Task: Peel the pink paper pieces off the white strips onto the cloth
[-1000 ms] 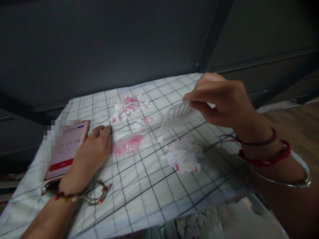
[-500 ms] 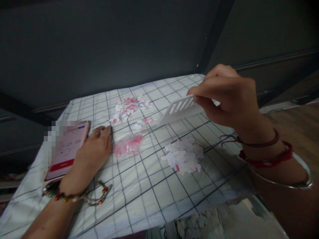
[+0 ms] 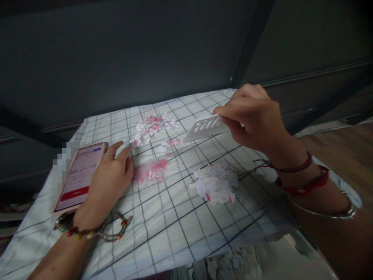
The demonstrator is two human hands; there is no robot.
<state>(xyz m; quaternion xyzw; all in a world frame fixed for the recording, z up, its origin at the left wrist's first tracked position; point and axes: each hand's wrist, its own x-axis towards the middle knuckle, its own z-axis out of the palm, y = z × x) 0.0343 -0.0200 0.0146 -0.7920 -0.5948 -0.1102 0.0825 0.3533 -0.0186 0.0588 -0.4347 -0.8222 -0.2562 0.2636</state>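
My right hand (image 3: 250,116) is closed, pinching the top edge of a white slotted plastic scraper (image 3: 199,131). The scraper is tilted, its lower edge at or just over the cloth near a few loose scraps. My left hand (image 3: 112,167) holds nothing; its fingers are apart and reach toward the far pile of white and pink paper scraps (image 3: 154,126). Beside its thumb lie pink scraps with clear film (image 3: 150,171). A larger pile of white paper scraps (image 3: 217,181) sits nearer me, below the scraper.
A phone (image 3: 80,175) showing a running timer lies left of my left hand. The table wears a white checked cloth (image 3: 163,233). Below its front edge, more paper scraps (image 3: 233,264) show in what looks like a clear container. A dark panel (image 3: 131,50) stands behind the table.
My right hand and the scraper have moved slightly left and down. The fingers of my left hand have lifted and spread toward the far pile. The piles look unchanged.
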